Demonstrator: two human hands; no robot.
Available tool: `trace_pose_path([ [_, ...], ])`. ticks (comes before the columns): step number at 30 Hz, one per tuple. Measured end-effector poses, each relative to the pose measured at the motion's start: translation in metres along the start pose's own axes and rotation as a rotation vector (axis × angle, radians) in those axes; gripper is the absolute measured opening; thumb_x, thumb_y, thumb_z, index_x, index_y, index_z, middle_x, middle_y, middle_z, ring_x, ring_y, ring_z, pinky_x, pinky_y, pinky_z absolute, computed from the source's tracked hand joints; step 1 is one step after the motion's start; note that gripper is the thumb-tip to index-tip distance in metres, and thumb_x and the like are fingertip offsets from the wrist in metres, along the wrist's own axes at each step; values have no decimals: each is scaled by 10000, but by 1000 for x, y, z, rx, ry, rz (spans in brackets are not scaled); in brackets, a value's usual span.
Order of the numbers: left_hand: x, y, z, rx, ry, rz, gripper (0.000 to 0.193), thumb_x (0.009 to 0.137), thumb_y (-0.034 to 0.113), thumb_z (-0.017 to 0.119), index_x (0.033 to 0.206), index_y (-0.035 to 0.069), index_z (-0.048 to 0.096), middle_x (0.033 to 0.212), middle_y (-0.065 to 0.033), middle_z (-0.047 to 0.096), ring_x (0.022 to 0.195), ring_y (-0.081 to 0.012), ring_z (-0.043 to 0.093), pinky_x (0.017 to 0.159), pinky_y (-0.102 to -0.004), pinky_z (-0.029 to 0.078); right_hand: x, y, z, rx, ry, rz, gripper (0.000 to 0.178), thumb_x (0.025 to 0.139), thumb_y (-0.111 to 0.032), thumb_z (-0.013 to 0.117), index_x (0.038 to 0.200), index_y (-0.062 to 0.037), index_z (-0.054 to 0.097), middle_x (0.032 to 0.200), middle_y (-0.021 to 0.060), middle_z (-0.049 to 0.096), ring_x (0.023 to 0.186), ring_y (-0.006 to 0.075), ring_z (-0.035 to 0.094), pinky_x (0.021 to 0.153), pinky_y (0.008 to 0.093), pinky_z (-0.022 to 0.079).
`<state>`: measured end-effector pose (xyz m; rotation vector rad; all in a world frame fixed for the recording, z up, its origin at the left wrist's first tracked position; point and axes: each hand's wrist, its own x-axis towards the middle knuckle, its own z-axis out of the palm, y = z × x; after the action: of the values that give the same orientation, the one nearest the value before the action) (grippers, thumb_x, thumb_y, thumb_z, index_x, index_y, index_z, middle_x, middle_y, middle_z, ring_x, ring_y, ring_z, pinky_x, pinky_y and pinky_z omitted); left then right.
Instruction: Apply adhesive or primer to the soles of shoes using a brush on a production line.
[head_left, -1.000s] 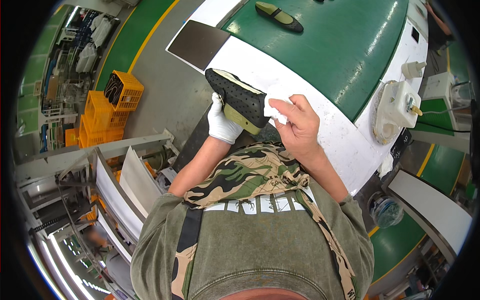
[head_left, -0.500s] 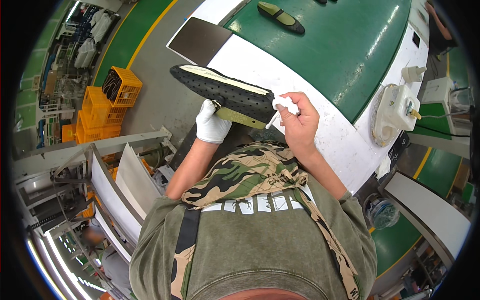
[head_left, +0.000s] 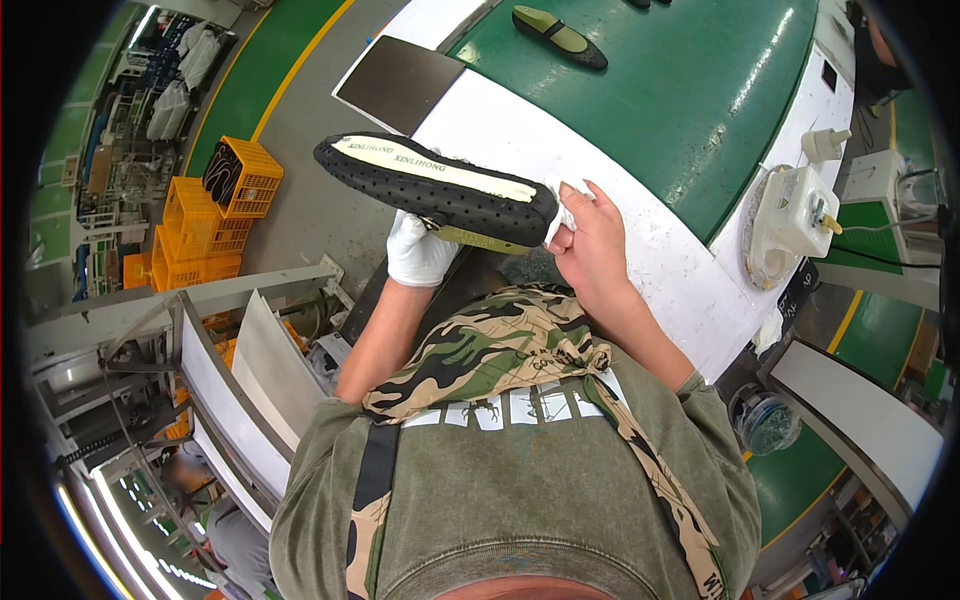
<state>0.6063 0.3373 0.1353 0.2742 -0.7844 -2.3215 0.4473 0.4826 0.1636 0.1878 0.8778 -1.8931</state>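
Observation:
My left hand (head_left: 420, 250), in a white glove, is closed round the lower side of a black shoe (head_left: 440, 208) with small dots. The shoe is on an olive-green last (head_left: 480, 238) and lies on its side, with its long cream underside (head_left: 430, 168) facing up. Its pointed toe reaches out to the left. At the heel end my bare right hand (head_left: 598, 240) pinches a crumpled white cloth (head_left: 558, 218) against the shoe. Part of the cloth is hidden behind the fingers.
Ahead, a white table edge (head_left: 500, 125) borders a green surface (head_left: 640, 90), where another dark shoe on a green last (head_left: 560, 38) lies. A dark board (head_left: 400, 82) is at its left corner. A white plastic container (head_left: 795, 215) stands right. Yellow crates (head_left: 205, 225) are stacked on the left.
The shoe has shifted slightly left and rolled, so more of its cream underside shows. My left hand moved with it. My right hand's cloth now sits against the heel from behind.

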Motion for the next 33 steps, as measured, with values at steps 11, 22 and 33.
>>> trace_pose_path([
  [11,-23,-12,-18,-192,125,-54,715,779,350,794,1370,76,499,1367,-92,550,1279,-295,497,1117,-482,357,-18,7,-7,-315,-69,-424,306,893,-17,625,1183,20,536,893,66,642,662,89,562,547,229,460],
  [22,-33,-3,-22,-5,133,50,665,764,261,817,1330,81,516,1318,-68,581,1237,-272,533,1097,-456,388,-17,18,-17,-751,-151,-572,171,861,3,685,1022,28,633,869,34,661,705,43,563,595,190,446],
  [33,-38,3,-1,167,123,146,660,718,135,813,1312,120,527,1247,-42,619,1182,-248,571,1037,-444,440,-10,33,-16,-623,-78,-654,181,874,6,675,1045,22,617,864,17,648,680,44,544,578,191,439],
])
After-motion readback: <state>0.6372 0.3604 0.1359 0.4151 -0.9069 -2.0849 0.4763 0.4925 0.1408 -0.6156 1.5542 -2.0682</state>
